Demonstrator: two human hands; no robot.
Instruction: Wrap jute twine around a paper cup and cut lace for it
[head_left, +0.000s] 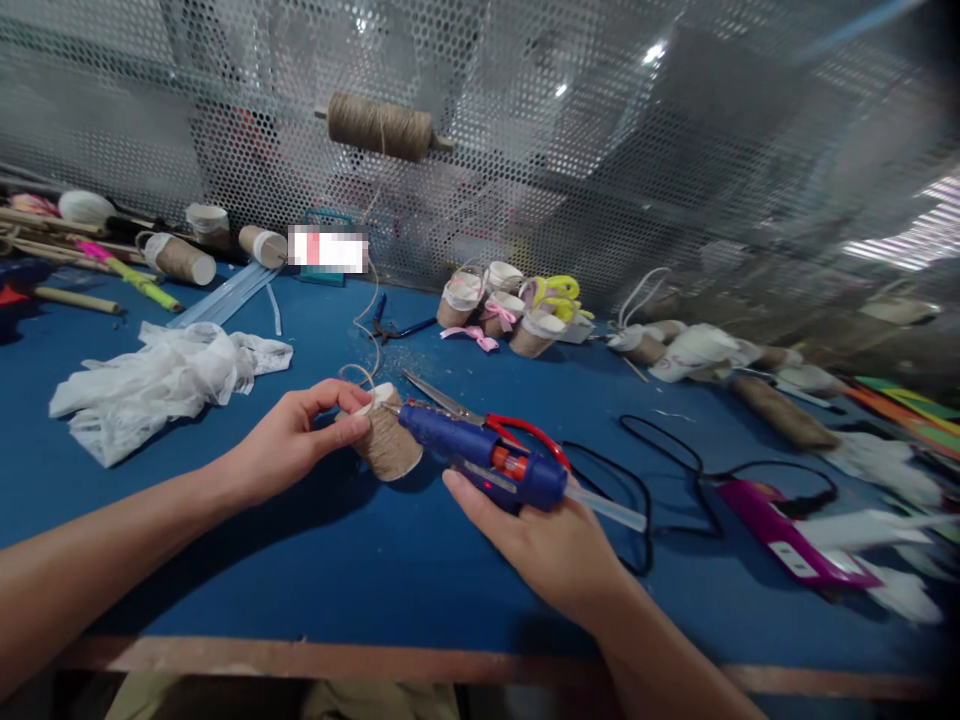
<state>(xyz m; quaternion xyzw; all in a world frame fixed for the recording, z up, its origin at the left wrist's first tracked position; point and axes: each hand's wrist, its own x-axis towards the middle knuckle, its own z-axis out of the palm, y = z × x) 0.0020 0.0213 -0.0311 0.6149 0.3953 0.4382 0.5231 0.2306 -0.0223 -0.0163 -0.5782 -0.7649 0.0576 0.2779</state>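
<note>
I see left hand (296,440) clamped on twine-wrapped cup (390,452), at middle of blue table (337,570) | right hand (551,545) gripping glue gun (480,458), nozzle at the cup | scissors (450,402) just behind

My view: twine-wrapped cup (386,440) meets blue glue gun (487,462).
Cup tipped sideways near the worktop's (337,570) front edge; gun's nozzle touches its wrapped wall, glue stick (611,510) jutting behind.

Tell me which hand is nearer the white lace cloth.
Left. The left hand, on a twine-wrapped cup, is right of the cloth; the right hand, gripping a glue gun, is farther right.
</note>
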